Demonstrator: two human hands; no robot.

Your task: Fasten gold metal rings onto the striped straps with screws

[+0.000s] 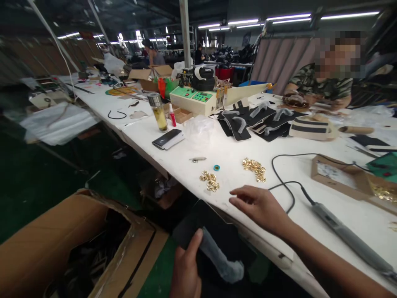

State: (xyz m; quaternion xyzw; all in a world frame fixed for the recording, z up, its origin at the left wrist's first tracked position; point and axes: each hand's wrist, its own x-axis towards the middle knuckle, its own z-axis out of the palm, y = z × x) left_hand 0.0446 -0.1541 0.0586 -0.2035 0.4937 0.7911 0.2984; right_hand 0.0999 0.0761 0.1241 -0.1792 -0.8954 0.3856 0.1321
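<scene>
My left hand (pixel 187 265) grips a flat black panel (pixel 203 217) below the table's front edge, the thumb lying on its face. A curved strip wrapped in clear plastic (pixel 221 260) runs along that panel. Over the table edge, my right hand (pixel 259 207) has its fingers loosely bent and apart, with nothing visible in them. Closest to its fingertips lies a small pile of gold metal fittings (pixel 210 181). Another gold pile (pixel 254 169) sits farther back, and a small round blue container (pixel 216 167) rests between the two.
A cardboard box (pixel 120 248) with dark pieces stands at lower left. A grey corded tool (pixel 344 231) lies on the right. Black panels (pixel 238 126), a glass bottle (pixel 159 116) and a green-faced machine (pixel 194 99) occupy the table's far part. A co-worker (pixel 325 82) sits opposite.
</scene>
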